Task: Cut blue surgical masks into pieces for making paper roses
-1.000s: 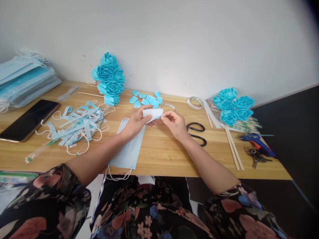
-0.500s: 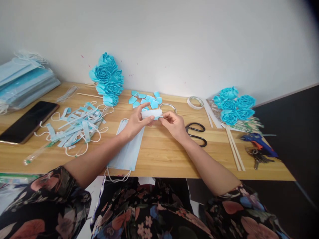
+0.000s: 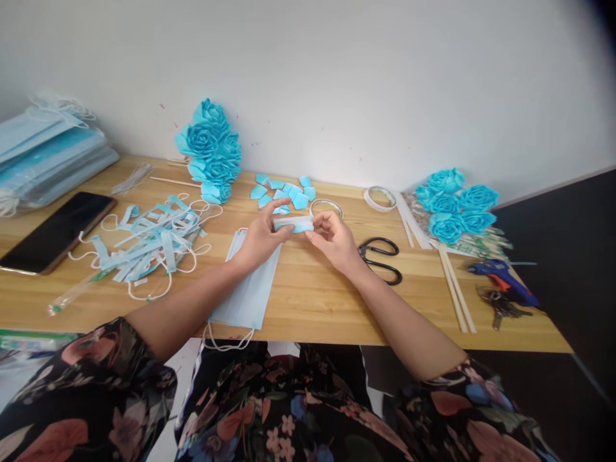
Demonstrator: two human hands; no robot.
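Above the wooden table (image 3: 312,301), both hands pinch a small folded strip of light blue mask fabric (image 3: 294,223). My left hand (image 3: 260,237) grips its left end, index finger raised. My right hand (image 3: 334,239) grips its right end. A flat blue face mask (image 3: 248,292) lies under my left wrist and hangs over the table's front edge. Small cut blue petal pieces (image 3: 285,190) lie just beyond the hands.
Black scissors (image 3: 380,256) lie right of my right hand. Tape rolls (image 3: 378,196), sticks (image 3: 455,289), a blue glue gun (image 3: 503,276), keys and blue fabric roses (image 3: 455,205) are at right. More roses (image 3: 212,149), cut strips (image 3: 149,240), a phone (image 3: 55,231) and stacked masks (image 3: 45,157) are at left.
The fabric piece between my hands has been folded narrower, from a wider white-looking piece to a thin blue strip. Both hands stayed in about the same place.
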